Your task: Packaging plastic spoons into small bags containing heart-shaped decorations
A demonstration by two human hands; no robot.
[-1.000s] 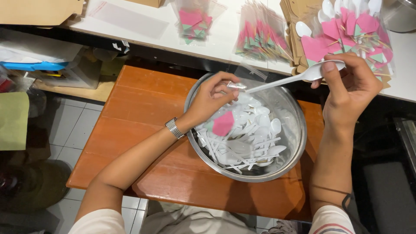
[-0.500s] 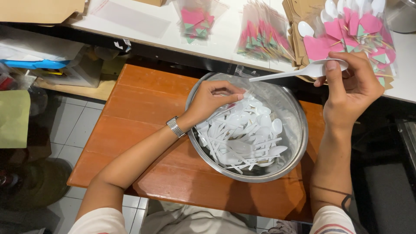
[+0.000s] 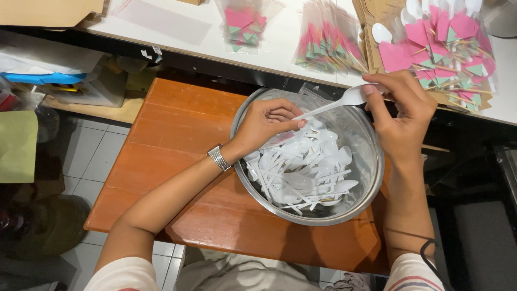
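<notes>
Spoon (image 3: 344, 101) held at both ends above the steel bowl (image 3: 371, 178).
Left hand (image 3: 264, 125) pinches the handle tip, right hand (image 3: 401, 110) grips its scoop; light, stiff, slick plastic, probably best held by the handle.

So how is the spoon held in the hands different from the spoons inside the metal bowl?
The held spoon is lifted above the metal bowl, gripped at both ends by the left hand and right hand; the bowl spoons lie loose in a crossed heap. All are white plastic.
</notes>
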